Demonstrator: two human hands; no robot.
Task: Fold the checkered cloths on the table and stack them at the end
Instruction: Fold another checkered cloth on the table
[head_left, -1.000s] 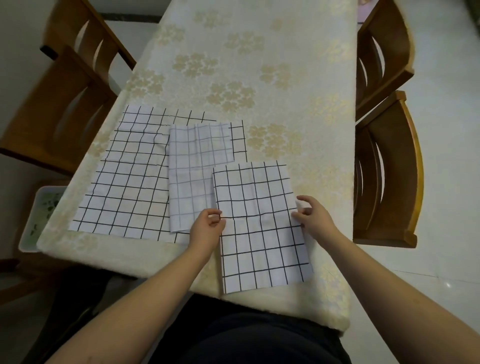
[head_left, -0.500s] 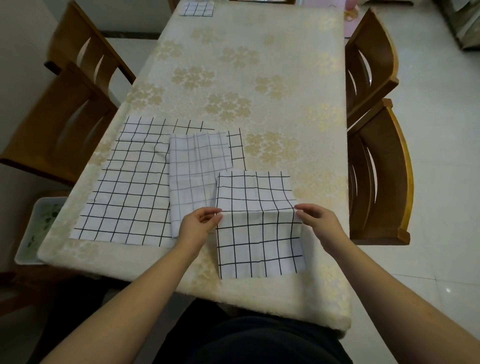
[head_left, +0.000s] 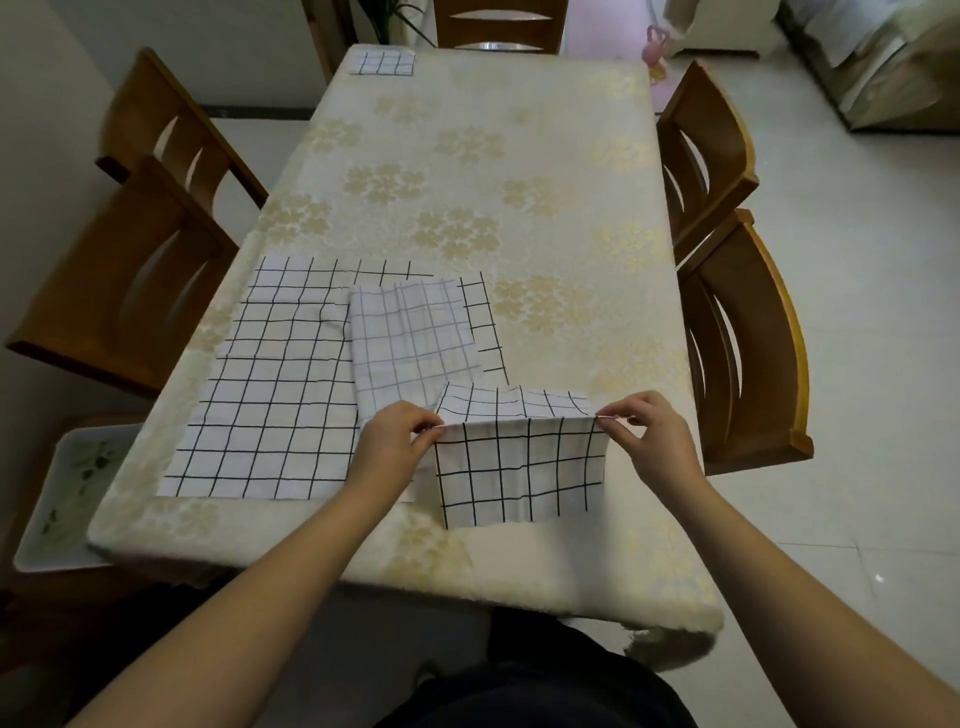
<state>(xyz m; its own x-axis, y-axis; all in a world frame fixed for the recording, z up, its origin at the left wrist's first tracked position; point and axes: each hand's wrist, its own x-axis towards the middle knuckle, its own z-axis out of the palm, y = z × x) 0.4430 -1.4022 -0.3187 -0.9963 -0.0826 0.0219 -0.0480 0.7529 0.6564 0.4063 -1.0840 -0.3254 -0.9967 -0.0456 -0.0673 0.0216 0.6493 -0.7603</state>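
Observation:
A white cloth with bold black checks is lifted off the near edge of the table, bent over along a raised fold. My left hand pinches the fold's left end and my right hand pinches its right end. Behind it lies a cloth with fine grey checks, half folded, on top of a large flat black-checked cloth. One small folded checkered cloth sits at the table's far left corner.
The table wears a cream cloth with gold flowers. Wooden chairs stand at the left, right and far end. A white tray sits low at the near left, beside the table.
Both hands went from resting at the cloth's side edges to pinching them and lifting, so its middle rose into a fold. The camera tilted up, showing the far end.

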